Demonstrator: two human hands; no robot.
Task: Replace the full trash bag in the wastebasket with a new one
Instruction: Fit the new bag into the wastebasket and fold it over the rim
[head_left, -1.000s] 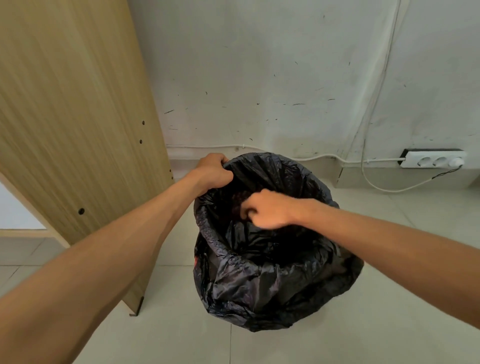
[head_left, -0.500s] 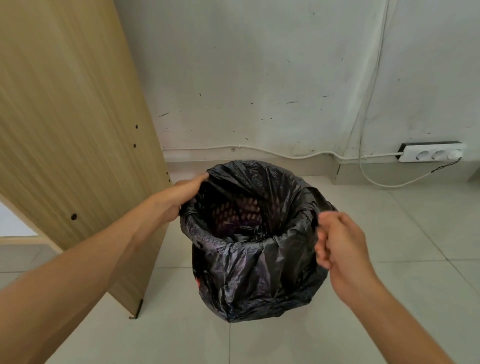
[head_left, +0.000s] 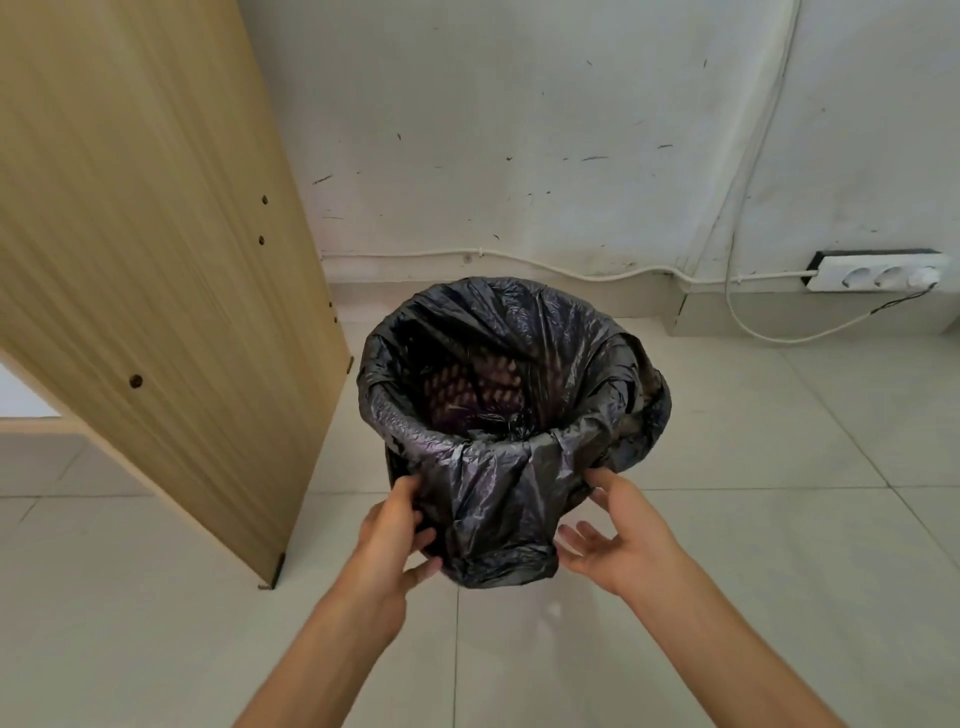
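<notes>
Wooden panel (head_left: 145, 270): light grain, drilled holes, foot on the floor. Right of the panel: white wall (head_left: 519, 130), scuffed with dark marks, a thin white cable (head_left: 571, 266) running low along it. Far right of the panel: white three-socket power strip (head_left: 878, 273). Beneath the panel: pale glossy floor tiles (head_left: 779, 519).
</notes>
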